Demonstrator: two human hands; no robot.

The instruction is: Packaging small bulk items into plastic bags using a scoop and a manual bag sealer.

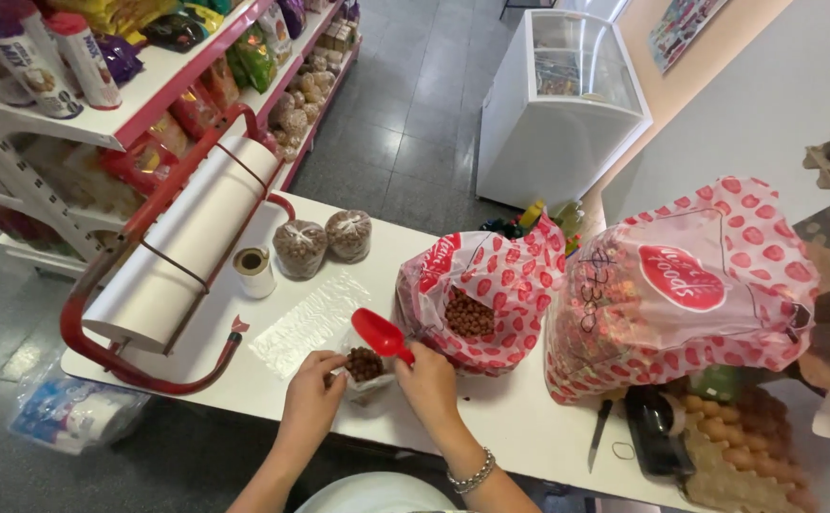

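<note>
Left hand (312, 394): pinched the rim of the small bag (366, 372), holding it up on the counter (491, 418).
Right hand (426, 382): closed around the red scoop (382, 334), tilted over that bag.
Small bag: only partly filled with brown balls.
Done: two filled bags (325, 243) sat tied beside the tape (254, 271).
Left: open sack (481, 304) held more; flat bags (309, 323) lay unused.

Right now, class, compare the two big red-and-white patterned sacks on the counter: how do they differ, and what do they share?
The nearer sack stands open, its top rolled down, showing brown cereal balls; the farther sack is closed, its contents showing only dimly through the plastic. The nearer sack looks smaller and slumped; the farther sack looks fuller and taller. The red scoop in the right hand lies beside the nearer sack, not the farther. Both share the same patterned plastic.
</note>
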